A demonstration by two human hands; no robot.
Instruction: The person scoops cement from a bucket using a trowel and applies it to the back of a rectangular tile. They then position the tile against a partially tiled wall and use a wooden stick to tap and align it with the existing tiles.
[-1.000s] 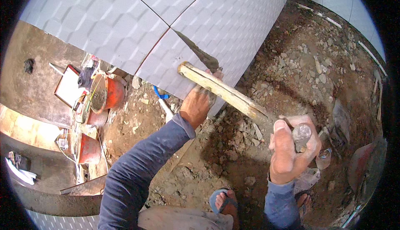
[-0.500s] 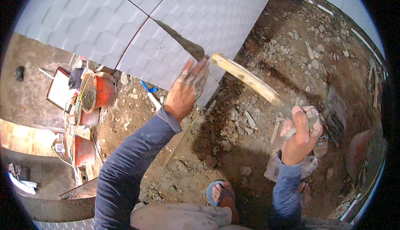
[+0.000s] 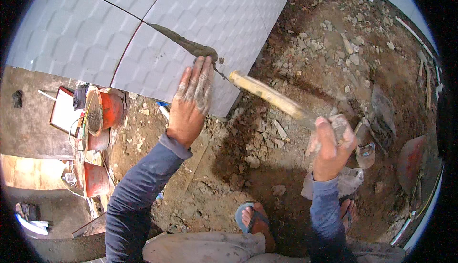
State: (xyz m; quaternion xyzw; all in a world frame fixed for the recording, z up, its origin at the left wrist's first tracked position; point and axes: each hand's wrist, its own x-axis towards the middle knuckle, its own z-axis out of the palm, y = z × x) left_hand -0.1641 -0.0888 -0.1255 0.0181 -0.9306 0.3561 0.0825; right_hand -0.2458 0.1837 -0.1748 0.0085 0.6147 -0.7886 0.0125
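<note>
- Since 0.5 s ago, the left hand [image 3: 192,102] has slid further up onto the corner tile [image 3: 157,67] and lies flat, fingers spread, while the wooden handle [image 3: 267,96] has swung a little lower toward the tile edge.
- Far left, an orange bucket [image 3: 102,110] with grey mortar stands beside a white board [image 3: 64,112] on the dirt; a 2nd orange bucket [image 3: 95,178] sits nearer the person.
- The grey patterned tile lies at the corner of the laid floor, just beside the rubble [image 3: 334,67]; a smear of grey mortar [image 3: 186,43] runs along its joint, touching the fingertips.
- The right hand [image 3: 329,148] is closed in a fist around the head end of the tool, whose wooden handle points at the tile edge, its tip close to the left hand.
- Judged from this, tapping goes best with light strokes, the flat palm steadying the tile and feeling for level, fingers kept out of the handle's path.
</note>
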